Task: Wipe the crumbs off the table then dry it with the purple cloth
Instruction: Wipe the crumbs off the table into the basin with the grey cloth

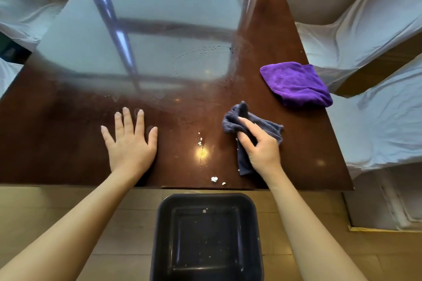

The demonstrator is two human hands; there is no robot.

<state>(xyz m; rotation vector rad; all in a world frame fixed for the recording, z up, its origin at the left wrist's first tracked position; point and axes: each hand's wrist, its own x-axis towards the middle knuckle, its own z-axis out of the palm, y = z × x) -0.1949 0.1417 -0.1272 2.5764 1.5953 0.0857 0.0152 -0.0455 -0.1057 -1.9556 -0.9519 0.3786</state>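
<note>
A glossy dark brown table (68, 143) fills the view. My right hand (260, 146) grips a dark grey cloth (269, 126) and holds it against the tabletop near the front right. A bright purple cloth (296, 84) lies folded at the table's right edge, behind that hand. Small white crumbs (214, 179) sit by the front edge, and a few more crumbs (200, 140) lie between my hands. My left hand (130, 141) rests flat on the table with its fingers spread, holding nothing.
A dark square bin (164, 223) stands on the floor below the table's front edge, with crumbs inside it. White-covered chairs (365, 36) flank the table on the right and left. A wet circular smear (201, 59) marks the table's middle.
</note>
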